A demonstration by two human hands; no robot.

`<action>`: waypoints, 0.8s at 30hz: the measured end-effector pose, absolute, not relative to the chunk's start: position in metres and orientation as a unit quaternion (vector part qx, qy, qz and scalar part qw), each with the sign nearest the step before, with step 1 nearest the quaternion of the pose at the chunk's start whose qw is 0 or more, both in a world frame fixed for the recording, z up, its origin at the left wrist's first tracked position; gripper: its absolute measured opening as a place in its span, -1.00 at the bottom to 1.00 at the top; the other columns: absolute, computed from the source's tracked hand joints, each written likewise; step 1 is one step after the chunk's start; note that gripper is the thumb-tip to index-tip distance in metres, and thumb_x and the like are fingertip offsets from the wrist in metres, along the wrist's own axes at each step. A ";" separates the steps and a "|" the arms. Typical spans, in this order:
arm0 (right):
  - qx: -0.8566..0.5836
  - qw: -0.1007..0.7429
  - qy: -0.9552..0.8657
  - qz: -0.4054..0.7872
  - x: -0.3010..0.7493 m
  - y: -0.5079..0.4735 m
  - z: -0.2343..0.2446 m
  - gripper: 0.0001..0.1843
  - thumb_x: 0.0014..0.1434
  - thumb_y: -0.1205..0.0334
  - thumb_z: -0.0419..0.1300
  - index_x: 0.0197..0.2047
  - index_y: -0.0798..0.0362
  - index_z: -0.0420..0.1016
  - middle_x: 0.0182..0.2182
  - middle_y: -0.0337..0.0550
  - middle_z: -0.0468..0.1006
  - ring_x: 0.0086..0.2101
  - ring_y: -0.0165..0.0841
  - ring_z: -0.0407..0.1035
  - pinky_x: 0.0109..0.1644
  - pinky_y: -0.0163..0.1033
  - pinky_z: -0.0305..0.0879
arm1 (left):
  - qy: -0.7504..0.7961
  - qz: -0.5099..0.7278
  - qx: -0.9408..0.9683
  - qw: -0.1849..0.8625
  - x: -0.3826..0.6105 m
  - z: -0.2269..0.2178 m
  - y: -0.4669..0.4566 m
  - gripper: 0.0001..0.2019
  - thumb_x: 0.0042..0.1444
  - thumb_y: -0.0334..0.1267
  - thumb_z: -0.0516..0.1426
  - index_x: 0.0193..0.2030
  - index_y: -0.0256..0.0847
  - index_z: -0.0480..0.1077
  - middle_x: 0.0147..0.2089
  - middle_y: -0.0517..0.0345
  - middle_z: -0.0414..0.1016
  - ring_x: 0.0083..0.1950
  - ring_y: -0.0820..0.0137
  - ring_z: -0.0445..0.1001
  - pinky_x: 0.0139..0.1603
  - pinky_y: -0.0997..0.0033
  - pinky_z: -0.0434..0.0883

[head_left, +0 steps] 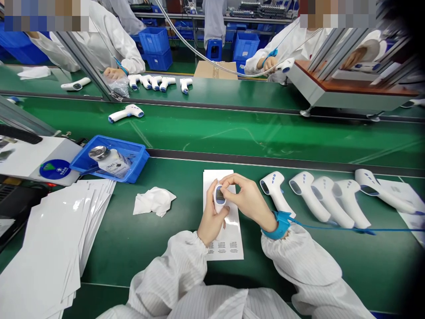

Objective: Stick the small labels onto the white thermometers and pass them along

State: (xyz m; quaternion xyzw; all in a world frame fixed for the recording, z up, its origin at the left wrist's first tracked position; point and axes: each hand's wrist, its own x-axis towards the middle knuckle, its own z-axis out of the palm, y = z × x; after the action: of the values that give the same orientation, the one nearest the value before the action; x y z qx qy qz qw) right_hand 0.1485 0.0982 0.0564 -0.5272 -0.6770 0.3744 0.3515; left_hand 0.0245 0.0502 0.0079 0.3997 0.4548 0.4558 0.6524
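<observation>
Bright light is shining evenly over the green table (116, 248), coming from somewhere out of view, probably above. Glare is making pale spots on the pile of paper (49, 239) and streaks on the green belt (219, 133). A dark shadow is lying just in front of the striped coat (219, 305). The small screen (219, 195) of the held thermometer (218, 206) is looking dim. The blue bins (154, 42) far back are looking fuzzy. The right edge is smearing into black (like a dark curtain), and blocky squares are hiding two top patches.
</observation>
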 end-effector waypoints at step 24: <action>-0.525 0.340 -0.688 0.369 0.149 0.102 0.059 -0.90 0.05 0.36 0.15 -0.46 -0.01 0.43 -0.28 -0.21 0.59 -0.23 -0.30 0.46 -0.13 -0.19 0.33 | 0.460 0.443 0.386 0.665 0.024 0.013 0.050 -0.21 0.11 -0.41 0.08 0.40 0.18 -0.16 0.40 0.04 -0.01 -0.40 0.56 0.33 -0.62 0.58 0.34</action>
State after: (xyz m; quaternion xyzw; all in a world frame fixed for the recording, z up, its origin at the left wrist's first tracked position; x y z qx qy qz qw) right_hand 0.1493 0.1019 0.0595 -0.5248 -0.6877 0.3685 0.3403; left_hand 0.0242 0.0498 0.0126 0.3860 0.4603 0.4432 0.6654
